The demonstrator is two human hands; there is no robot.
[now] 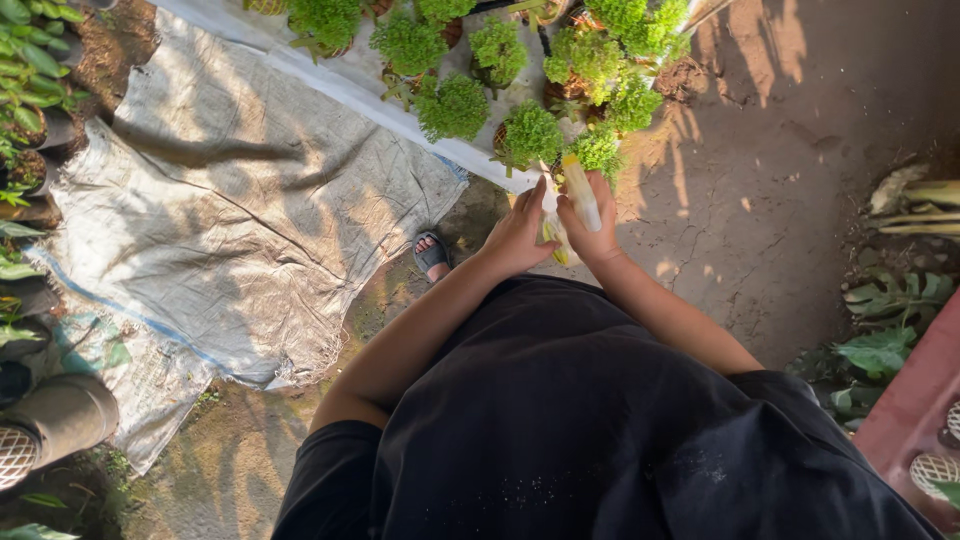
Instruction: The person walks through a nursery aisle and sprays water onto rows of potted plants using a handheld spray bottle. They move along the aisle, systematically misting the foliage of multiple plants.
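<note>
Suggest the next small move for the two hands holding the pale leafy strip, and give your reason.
Probably peel the pale leafy strip a little further apart. Both the left hand and the right hand grip it together in front of the body, above the bare ground, beside the small potted plants, and its yellow-green layers look only partly separated.

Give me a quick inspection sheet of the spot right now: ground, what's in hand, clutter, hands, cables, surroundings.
Surface: bare dirt ground, sun-dappled, with a woven sack spread flat on it.
Job's things: pale yellow-green husk, held upright between both hands.
Clutter: dry husks piled at right.
Hands: left hand and right hand both closed on the husk.
Cables: nothing seen.
Surroundings: bushy green potted plants ahead, sandalled foot, another person's shoe at left.
</note>
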